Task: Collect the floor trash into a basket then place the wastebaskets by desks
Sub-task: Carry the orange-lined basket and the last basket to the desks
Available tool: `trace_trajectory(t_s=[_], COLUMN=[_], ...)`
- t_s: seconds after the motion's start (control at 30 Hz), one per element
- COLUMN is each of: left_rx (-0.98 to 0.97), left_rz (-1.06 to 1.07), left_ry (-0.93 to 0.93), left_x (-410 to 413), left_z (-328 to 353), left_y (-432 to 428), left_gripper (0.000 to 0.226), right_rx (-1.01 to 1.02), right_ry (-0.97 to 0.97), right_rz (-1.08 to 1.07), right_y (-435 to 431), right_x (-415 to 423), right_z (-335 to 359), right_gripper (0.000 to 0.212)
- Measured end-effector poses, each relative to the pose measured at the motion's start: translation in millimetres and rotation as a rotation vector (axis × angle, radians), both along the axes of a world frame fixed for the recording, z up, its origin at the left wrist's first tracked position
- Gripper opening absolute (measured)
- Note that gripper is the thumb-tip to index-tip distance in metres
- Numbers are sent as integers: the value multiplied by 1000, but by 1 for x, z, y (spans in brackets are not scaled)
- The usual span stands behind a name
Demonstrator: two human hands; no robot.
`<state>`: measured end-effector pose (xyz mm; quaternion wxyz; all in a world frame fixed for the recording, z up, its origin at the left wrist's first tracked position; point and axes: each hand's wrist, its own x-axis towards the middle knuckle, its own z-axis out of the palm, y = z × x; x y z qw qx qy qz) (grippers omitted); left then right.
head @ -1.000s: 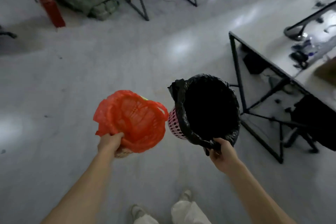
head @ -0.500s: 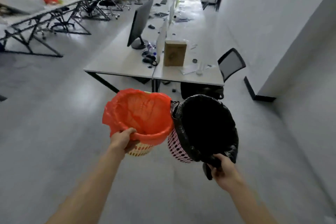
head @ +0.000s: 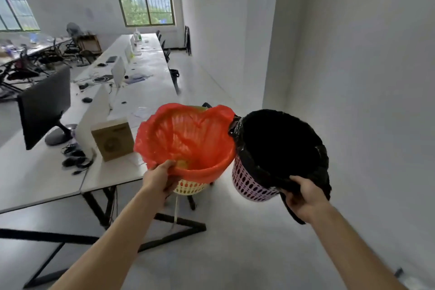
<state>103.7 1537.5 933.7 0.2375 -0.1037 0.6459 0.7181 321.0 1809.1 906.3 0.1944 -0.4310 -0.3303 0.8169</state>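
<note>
I carry two wastebaskets side by side in the air, their rims touching. My left hand (head: 159,179) grips the near rim of a yellow basket (head: 189,187) lined with an orange-red bag (head: 188,139). A small yellowish scrap lies at the bottom of that bag. My right hand (head: 302,198) grips the near rim of a pink perforated basket (head: 249,185) lined with a black bag (head: 280,143). The inside of the black bag is too dark to see into.
A long row of white desks (head: 146,70) runs away on the left, with a black monitor (head: 44,106), a cardboard box (head: 113,140) and cables. Black desk legs (head: 169,226) stand just ahead. Bare floor (head: 235,242) lies between desks and the white wall (head: 353,77) at right.
The view has swung up and rightward, from the floor to the desk row and wall. Both baskets stay gripped and are now closer to the desk's end.
</note>
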Motion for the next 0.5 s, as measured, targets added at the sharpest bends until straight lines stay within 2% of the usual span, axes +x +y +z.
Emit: trace_trajectory(t_s=[0.17, 0.33, 0.43, 0.5], left_rx=[36, 52, 34, -3], left_rz=[25, 57, 99, 142], left_ry=[85, 97, 115, 135], left_x=[-91, -180, -221, -244], left_z=[23, 37, 49, 53], left_y=[130, 245, 317, 354], left_gripper=[28, 31, 20, 22], right_rx=[134, 118, 87, 95], right_ry=[-17, -1, -9, -27], right_rz=[-71, -111, -118, -116], right_y=[128, 241, 307, 342], right_x=[-89, -172, -211, -231], right_z=[31, 49, 66, 71], right_gripper=[21, 29, 27, 25])
